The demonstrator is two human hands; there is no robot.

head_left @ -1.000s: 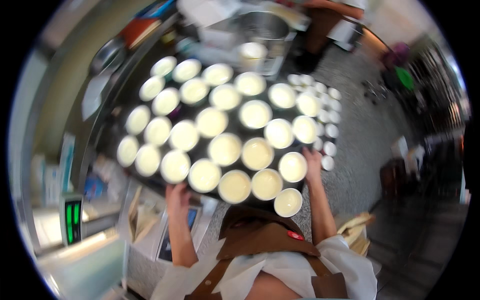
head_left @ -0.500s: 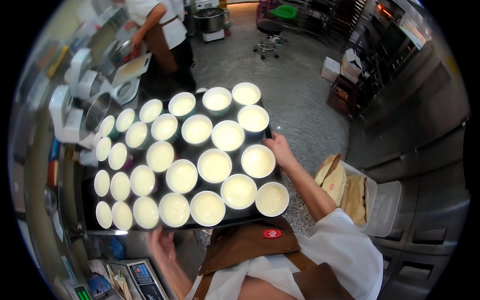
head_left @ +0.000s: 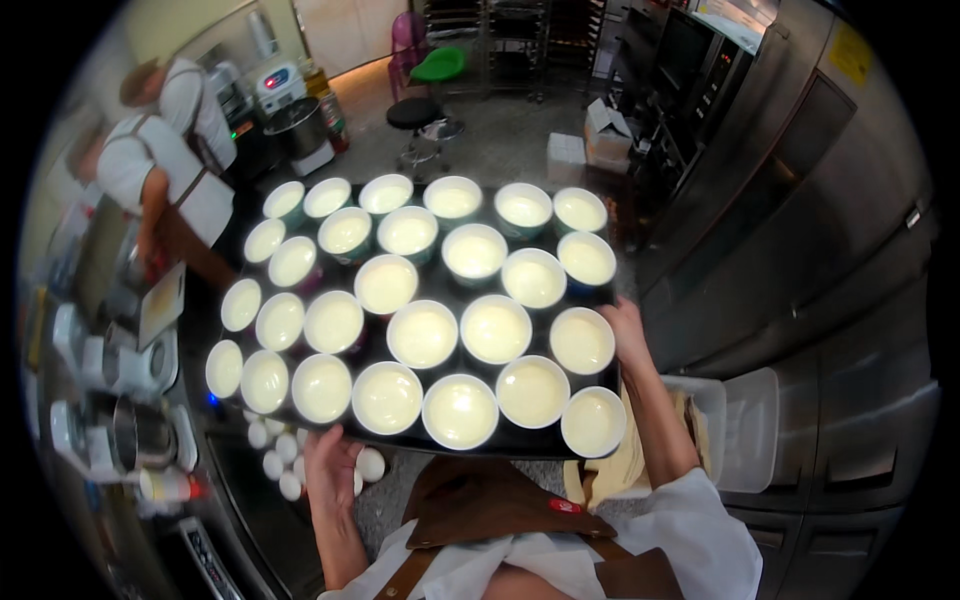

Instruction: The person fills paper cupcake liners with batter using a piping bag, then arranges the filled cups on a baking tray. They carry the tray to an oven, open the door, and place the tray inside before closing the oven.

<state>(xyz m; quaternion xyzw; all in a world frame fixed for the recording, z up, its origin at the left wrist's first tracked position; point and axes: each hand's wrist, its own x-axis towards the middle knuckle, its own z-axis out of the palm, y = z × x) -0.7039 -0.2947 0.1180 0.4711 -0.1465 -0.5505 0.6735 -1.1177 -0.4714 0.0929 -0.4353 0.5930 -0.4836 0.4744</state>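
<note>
A large black baking tray (head_left: 434, 287) is held up in front of my body. It carries several rows of white-rimmed round cups (head_left: 497, 330), filled with a smooth pale-yellow mixture. My left hand (head_left: 331, 468) grips the tray's near edge toward the left, its fingers partly hidden beneath. On the right short side, my right hand (head_left: 627, 332) is closed around the edge, and the tray hides some of its fingers.
To the left runs a worktop with stand mixers (head_left: 100, 350) and a cutting board (head_left: 162, 303), where two co-workers (head_left: 150, 165) stand. Ahead are a black stool (head_left: 412, 113) and cardboard boxes (head_left: 606, 137). Steel cabinets (head_left: 850, 400) line the right, beside a bin (head_left: 750, 430) holding paper sacks.
My view has turned left, bringing a second co-worker and a floor mixer into sight. The tray has moved along with me, both hands keeping their grip. Small white cups now show below it.
</note>
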